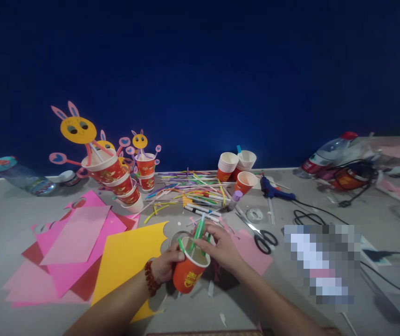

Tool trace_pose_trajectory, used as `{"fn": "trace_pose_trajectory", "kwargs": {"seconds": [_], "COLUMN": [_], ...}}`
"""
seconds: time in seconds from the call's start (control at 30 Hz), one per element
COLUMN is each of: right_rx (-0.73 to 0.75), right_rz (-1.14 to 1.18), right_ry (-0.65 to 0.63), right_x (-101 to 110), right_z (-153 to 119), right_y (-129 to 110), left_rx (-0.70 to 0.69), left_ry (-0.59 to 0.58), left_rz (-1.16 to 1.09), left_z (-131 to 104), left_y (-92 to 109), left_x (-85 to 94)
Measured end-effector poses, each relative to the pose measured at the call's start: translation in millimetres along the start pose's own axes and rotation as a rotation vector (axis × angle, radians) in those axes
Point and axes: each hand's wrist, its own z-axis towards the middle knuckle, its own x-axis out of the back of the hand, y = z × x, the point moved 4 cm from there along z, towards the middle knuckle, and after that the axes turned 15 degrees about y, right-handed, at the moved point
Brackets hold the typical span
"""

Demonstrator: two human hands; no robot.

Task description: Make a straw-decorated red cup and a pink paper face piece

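Note:
My left hand (168, 264), with a beaded bracelet at the wrist, is closed around the side of a red paper cup (189, 276) with yellow print. The cup is tilted, its mouth facing up. My right hand (221, 246) pinches a green straw (199, 229) that stands up out of the cup's mouth. More green pieces stick out at the rim, one beside my left thumb and one by my right fingers. How they are fixed inside cannot be seen. A pink paper sheet (252, 254) lies under and behind my right wrist.
Yellow card (126, 256) and pink sheets (77, 238) lie left. Cup figures with rabbit faces (78, 129) stand behind them. Colourful straws (193, 193), markers (203, 211) and stacked cups (227, 165) lie ahead. Scissors (265, 241), a corded glue gun (276, 191) and a bottle (326, 156) are right.

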Motion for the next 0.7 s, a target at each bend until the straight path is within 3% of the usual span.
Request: {"fn": "trace_pose_trajectory", "kwargs": {"seconds": [0.17,0.47,0.7], "right_rx": [-0.049,-0.142,-0.023], "right_rz": [0.081,0.252,0.235], "right_ry": [-0.002,0.129,0.265], "right_x": [1.6,8.8,15.0], "right_z": [-0.1,-3.2,-7.3], "right_y": [4.1,17.2,10.3], "left_rx": [-0.010,-0.052,-0.337], "left_ry": [0.011,-0.004,0.140], "left_rz": [0.008,0.047,0.107], "left_z": [-1.4,-5.1,-8.4], "left_y": [2.4,8.7,28.7], "left_x": [-2.0,-13.2,-18.3]}}
